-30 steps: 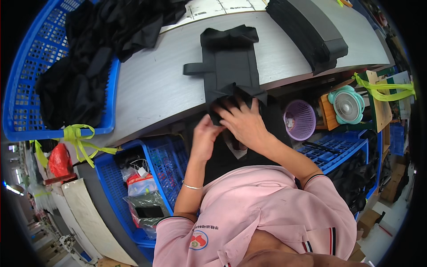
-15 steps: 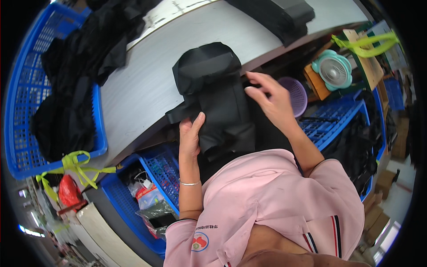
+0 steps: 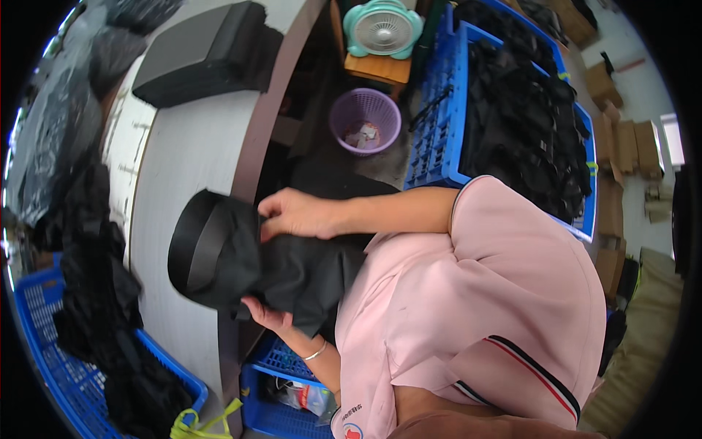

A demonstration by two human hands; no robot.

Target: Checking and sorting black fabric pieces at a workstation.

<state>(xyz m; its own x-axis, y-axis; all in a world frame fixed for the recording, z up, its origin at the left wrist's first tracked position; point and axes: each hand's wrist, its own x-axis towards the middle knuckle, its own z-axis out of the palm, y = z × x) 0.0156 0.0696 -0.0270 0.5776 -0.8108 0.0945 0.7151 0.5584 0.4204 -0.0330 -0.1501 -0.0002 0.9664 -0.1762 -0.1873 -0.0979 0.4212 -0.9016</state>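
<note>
A person in a pink shirt (image 3: pixel 468 293) works with both bare hands at a pale grey desk (image 3: pixel 186 154). The black fabric (image 3: pixel 311 274) is held across the desk's near long edge: its broad, rounded end, with a grey panel showing, is over the desktop, and its other end reaches the front of the shirt. The right hand (image 3: pixel 300 214) is bent at the fabric's upper side, thumb and forefinger pinching its edge. The left hand (image 3: pixel 269 316), a bracelet (image 3: pixel 316 351) on its wrist, is against the underside; the fabric covers part of it, so I cannot tell how far its fingers close.

Near the desk's top end in view, beside the same long edge, lies a black and grey stack (image 3: pixel 212 55). At the bottom end is a blue crate (image 3: pixel 170 360) with black cloth (image 3: pixel 95 285) heaped over it. Below the near edge, by the left forearm, a lower crate (image 3: pixel 278 413) holds packets (image 3: pixel 311 399).

Past the near edge, a purple basket (image 3: pixel 365 102) has scraps inside. Behind it, a teal fan (image 3: pixel 384 31) stands on a wooden stool (image 3: pixel 376 68). Farther right, a large crate (image 3: pixel 436 150) is full of black goods (image 3: pixel 523 139).
</note>
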